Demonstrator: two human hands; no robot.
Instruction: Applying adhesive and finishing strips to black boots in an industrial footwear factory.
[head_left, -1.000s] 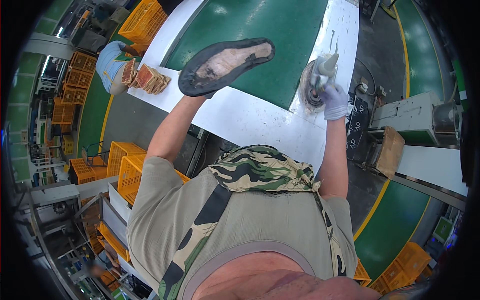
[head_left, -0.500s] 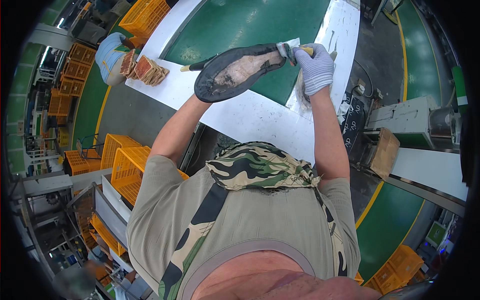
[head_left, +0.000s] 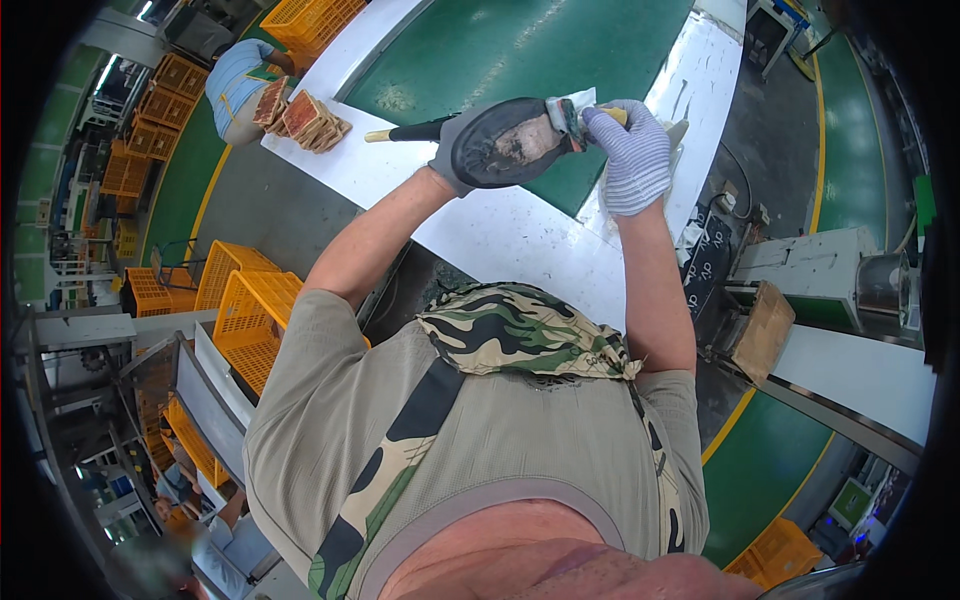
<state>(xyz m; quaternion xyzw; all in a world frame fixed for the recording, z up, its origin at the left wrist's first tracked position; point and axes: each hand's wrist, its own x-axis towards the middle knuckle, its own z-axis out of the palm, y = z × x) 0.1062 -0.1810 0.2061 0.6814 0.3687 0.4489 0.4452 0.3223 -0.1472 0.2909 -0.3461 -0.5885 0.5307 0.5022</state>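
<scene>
My left hand (head_left: 450, 158), in a grey glove, grips a black shoe (head_left: 480, 150) from behind, so its fingers are mostly hidden. The shoe's bottom faces me, with a black rim around a pale, rough middle. Beside that hand, a dark rod with a pale yellow end (head_left: 380, 136) sticks out to the left; what it belongs to is hidden. At the shoe's right end, my right hand (head_left: 636, 160), in a striped light glove, is closed on a yellow-handled tool (head_left: 614, 117). Between them is a crumpled grey-green and white piece (head_left: 570, 118), too unclear to name.
Below the hands lies a white-edged table (head_left: 500, 235) with a green middle (head_left: 450, 60). Reddish-brown stacked pieces (head_left: 312, 122) sit at its left edge, near a person in blue (head_left: 240, 90). Yellow crates (head_left: 250, 320) stand to my left. A grey-white machine (head_left: 810, 265) is on the right.
The shoe has turned, its left end shifting right and up, so it appears shorter. The left glove now shows beside it. My right hand has moved slightly right and down.
</scene>
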